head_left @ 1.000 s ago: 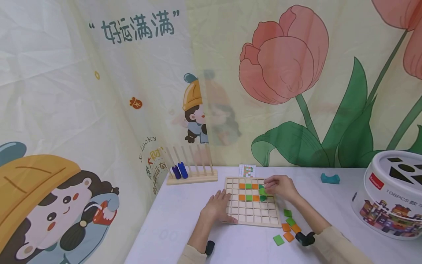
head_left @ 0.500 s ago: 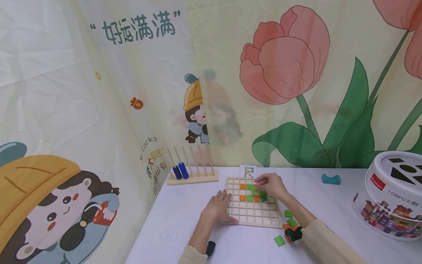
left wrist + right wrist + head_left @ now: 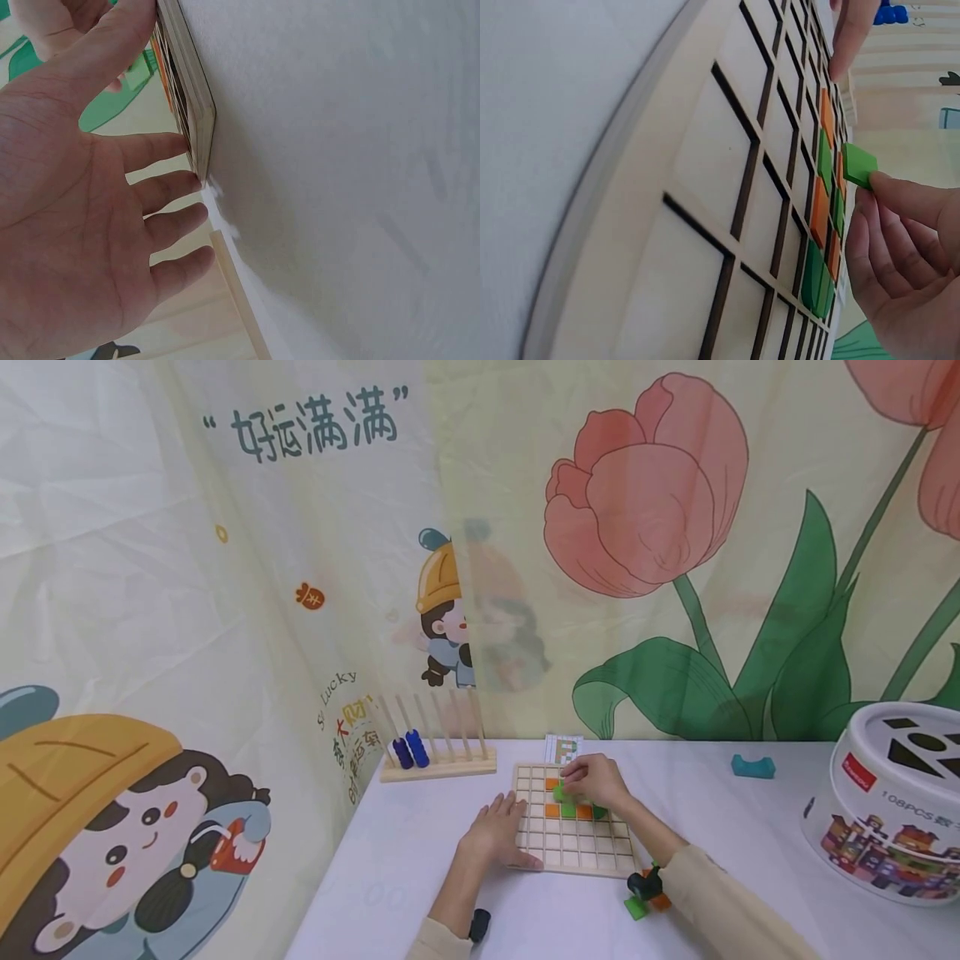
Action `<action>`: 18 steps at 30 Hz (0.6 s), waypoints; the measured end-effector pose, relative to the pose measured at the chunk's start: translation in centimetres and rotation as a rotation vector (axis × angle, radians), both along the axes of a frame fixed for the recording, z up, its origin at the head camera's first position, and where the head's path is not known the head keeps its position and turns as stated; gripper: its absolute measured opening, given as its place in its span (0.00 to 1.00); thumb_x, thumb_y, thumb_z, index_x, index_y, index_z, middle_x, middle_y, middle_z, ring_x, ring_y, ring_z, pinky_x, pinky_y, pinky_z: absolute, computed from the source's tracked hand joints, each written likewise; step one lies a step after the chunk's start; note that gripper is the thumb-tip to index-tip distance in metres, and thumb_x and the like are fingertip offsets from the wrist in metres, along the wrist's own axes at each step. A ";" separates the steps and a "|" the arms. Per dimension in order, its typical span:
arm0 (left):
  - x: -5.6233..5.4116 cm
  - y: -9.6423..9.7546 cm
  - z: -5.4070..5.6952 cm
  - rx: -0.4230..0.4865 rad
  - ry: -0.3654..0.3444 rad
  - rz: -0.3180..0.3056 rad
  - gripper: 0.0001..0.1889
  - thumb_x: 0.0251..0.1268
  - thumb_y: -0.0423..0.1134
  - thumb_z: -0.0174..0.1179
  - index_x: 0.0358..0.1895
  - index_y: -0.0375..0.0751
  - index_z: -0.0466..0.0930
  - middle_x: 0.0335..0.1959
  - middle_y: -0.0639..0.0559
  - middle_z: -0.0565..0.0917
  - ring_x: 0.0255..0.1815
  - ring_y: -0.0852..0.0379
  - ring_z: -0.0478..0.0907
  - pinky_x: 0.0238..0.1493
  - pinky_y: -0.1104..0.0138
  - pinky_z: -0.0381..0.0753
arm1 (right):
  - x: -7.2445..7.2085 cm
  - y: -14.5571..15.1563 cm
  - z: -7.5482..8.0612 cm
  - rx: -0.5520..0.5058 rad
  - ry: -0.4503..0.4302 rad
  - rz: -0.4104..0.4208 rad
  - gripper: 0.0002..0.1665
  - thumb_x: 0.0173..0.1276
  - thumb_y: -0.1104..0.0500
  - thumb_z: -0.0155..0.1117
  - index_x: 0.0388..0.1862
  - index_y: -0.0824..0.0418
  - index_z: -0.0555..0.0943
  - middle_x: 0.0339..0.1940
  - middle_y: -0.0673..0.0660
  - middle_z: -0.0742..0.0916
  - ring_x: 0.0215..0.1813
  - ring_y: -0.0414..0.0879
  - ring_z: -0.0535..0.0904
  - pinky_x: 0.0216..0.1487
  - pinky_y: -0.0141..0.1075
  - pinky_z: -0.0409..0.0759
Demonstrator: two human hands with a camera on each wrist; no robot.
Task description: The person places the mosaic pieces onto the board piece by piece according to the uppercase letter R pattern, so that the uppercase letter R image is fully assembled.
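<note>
The left hand (image 3: 491, 833), fingers apart, touches the board (image 3: 577, 843) at nine o'clock; beyond, the right hand's (image 3: 597, 783) fingers pinch a green tile (image 3: 860, 164) above eleven o'clock. Placing seems underway; next calls for squaring, then lowering.

A peg rack (image 3: 442, 764), a teal piece (image 3: 753, 767) and a white tub (image 3: 885, 827) on our table (image 3: 375, 868), before a printed cloth (image 3: 487, 452).
At the back left we see blue beads (image 3: 416, 749) stacked on two of the rack's upright pegs. To the right, the notched teal piece lies near the back edge, and the tub, marked "108PCS", shows dark shapes in its lid (image 3: 879, 739). On the cloth we find a large pink tulip (image 3: 648, 502) with green leaves (image 3: 795, 618), Chinese lettering (image 3: 324, 427) and a yellow-hatted cartoon figure (image 3: 150, 810).
</note>
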State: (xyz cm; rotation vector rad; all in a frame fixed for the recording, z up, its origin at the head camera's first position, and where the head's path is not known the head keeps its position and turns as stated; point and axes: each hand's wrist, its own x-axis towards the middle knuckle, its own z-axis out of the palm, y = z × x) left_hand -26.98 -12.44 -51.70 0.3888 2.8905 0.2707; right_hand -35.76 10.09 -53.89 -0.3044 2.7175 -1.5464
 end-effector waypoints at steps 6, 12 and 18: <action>0.1 0.0 0.1 -0.003 0.001 0.003 0.57 0.47 0.65 0.79 0.79 0.41 0.65 0.83 0.41 0.62 0.84 0.43 0.56 0.81 0.47 0.60 | 0.0 -1.0 -0.1 0.018 0.018 0.032 0.07 0.60 0.68 0.79 0.36 0.62 0.89 0.27 0.50 0.88 0.32 0.43 0.84 0.32 0.35 0.83; 0.0 0.1 0.0 -0.008 0.000 0.000 0.57 0.48 0.66 0.78 0.80 0.41 0.65 0.83 0.42 0.62 0.84 0.43 0.56 0.81 0.48 0.60 | -0.3 -1.6 -0.6 0.072 0.029 0.032 0.07 0.61 0.67 0.80 0.36 0.61 0.89 0.27 0.48 0.88 0.32 0.42 0.83 0.33 0.34 0.82; 0.0 0.1 -0.1 -0.003 -0.007 0.005 0.58 0.47 0.66 0.78 0.80 0.41 0.65 0.83 0.42 0.61 0.84 0.43 0.56 0.81 0.47 0.60 | -0.4 -2.1 -1.0 0.122 0.035 0.007 0.07 0.60 0.67 0.80 0.34 0.59 0.89 0.26 0.47 0.87 0.31 0.41 0.82 0.35 0.35 0.82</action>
